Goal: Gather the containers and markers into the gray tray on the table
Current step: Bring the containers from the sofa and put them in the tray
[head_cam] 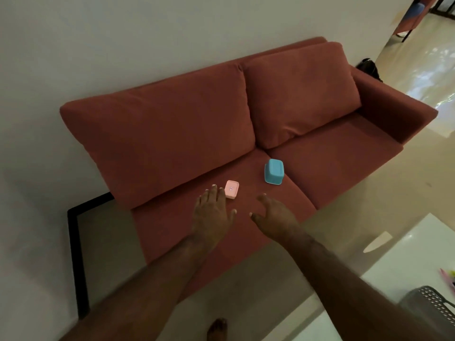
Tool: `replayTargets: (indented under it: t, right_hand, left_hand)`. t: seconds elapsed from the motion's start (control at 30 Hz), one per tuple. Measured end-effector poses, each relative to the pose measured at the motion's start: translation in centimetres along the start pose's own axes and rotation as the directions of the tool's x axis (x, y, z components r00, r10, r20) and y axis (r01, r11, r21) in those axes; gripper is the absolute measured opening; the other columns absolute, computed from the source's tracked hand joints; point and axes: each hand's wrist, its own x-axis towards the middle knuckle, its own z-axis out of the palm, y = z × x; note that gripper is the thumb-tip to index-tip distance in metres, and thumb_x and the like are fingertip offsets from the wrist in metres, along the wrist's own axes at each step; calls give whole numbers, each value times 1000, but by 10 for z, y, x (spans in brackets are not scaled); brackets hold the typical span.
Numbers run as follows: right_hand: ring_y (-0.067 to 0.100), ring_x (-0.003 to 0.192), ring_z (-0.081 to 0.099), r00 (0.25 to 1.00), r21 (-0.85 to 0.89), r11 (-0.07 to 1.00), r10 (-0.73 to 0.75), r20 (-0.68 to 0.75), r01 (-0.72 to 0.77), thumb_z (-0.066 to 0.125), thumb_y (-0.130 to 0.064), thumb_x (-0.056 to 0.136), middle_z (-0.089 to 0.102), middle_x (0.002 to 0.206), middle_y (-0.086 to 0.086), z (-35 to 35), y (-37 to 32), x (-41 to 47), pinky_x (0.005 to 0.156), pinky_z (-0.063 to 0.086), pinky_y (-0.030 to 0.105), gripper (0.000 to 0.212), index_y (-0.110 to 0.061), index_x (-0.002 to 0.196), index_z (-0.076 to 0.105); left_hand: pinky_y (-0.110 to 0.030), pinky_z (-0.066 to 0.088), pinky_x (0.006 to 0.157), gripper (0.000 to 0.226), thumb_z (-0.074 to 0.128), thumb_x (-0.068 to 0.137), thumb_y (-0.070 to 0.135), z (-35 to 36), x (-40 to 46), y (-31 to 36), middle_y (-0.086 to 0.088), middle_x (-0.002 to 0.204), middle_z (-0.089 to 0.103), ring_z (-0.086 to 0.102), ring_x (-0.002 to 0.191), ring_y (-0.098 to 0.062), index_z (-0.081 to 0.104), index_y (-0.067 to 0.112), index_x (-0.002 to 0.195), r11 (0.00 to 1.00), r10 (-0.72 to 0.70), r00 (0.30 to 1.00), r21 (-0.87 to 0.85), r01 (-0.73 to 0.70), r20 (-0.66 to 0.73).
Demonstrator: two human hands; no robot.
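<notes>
A small pink container (pixel 232 189) lies flat on the left seat cushion of a red sofa (pixel 332 153). A blue container (pixel 273 171) sits upside down on the same cushion, a little to the right and farther back. My left hand (pixel 212 215) reaches out over the seat with fingers spread, its fingertips right beside the pink container, holding nothing. My right hand (pixel 273 217) hovers open to the right of it, below the blue container and apart from it. The gray perforated tray (pixel 429 305) shows at the lower right corner on a white table (pixel 394 262).
A black metal frame (pixel 73 254) stands left of the sofa against the white wall. Something pink and green (pixel 448 276) lies at the table's right edge. My foot (pixel 216 329) shows on the pale floor. A dark object (pixel 368 67) sits behind the sofa's right arm.
</notes>
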Motion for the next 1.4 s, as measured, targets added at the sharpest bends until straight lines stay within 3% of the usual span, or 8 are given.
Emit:
replayTargets:
  t: [0.47,0.8,0.87,0.93,1.0,1.07,1.17,1.4]
  right_hand:
    - [25,132,47,995,20,999,38,94,-40,60,-39,92,49,146,6,89,46,171,106,40,34,61,-16,145,42]
    - [27,129,52,983,300,939,143,115,-171,60,-17,94,56,141,11,184,82,268,93,40,23,46,-8,138,52]
    - [25,120,58,977,381,901,170,131,-208,61,-14,93,61,132,7,198,88,280,81,40,15,40,-9,133,56]
    - [16,91,61,969,474,845,204,142,-247,62,-11,93,63,103,-5,211,92,290,56,37,3,17,-15,109,63]
    - [11,81,55,964,541,798,207,166,-265,62,-11,92,58,88,-10,222,92,297,50,37,2,10,-21,93,61]
    - [15,88,58,962,601,752,202,182,-272,63,-14,92,64,100,-5,230,92,300,61,46,10,21,-14,113,65]
    - [20,86,62,944,698,636,248,219,-329,65,-15,89,71,109,6,243,92,304,79,54,39,30,-14,119,64]
    - [22,60,61,891,778,481,400,215,-403,64,-19,91,72,100,15,245,100,297,41,45,24,25,-9,114,64]
  left_hand:
    - [-39,27,114,69,49,91,50,127,111,-25,-8,157,32,33,142,-25,33,15,148,995,-95,989,-12,97,110]
    - [-40,45,100,47,55,91,27,247,183,-50,-9,136,55,53,124,-30,48,15,135,925,-131,952,-312,218,278]
    - [-39,45,98,44,51,93,23,259,191,-50,-10,135,56,54,122,-30,49,14,136,907,-147,951,-346,240,274]
    - [-36,38,103,47,47,97,20,270,197,-48,-13,143,49,47,130,-30,43,9,142,902,-154,944,-350,255,291]
    - [-33,31,108,50,44,98,18,279,203,-47,-13,150,41,40,136,-28,38,6,146,883,-178,934,-370,290,308]
    - [-32,36,105,48,46,96,15,287,209,-46,-14,147,46,46,131,-29,43,9,144,824,-239,916,-431,367,321]
    - [-27,40,90,42,49,94,14,293,213,-43,-10,136,58,57,119,-29,52,13,137,715,-316,885,-526,460,343]
    - [-31,48,86,34,61,91,17,297,207,-40,-13,120,67,64,107,-29,62,5,122,575,-471,816,-584,573,336]
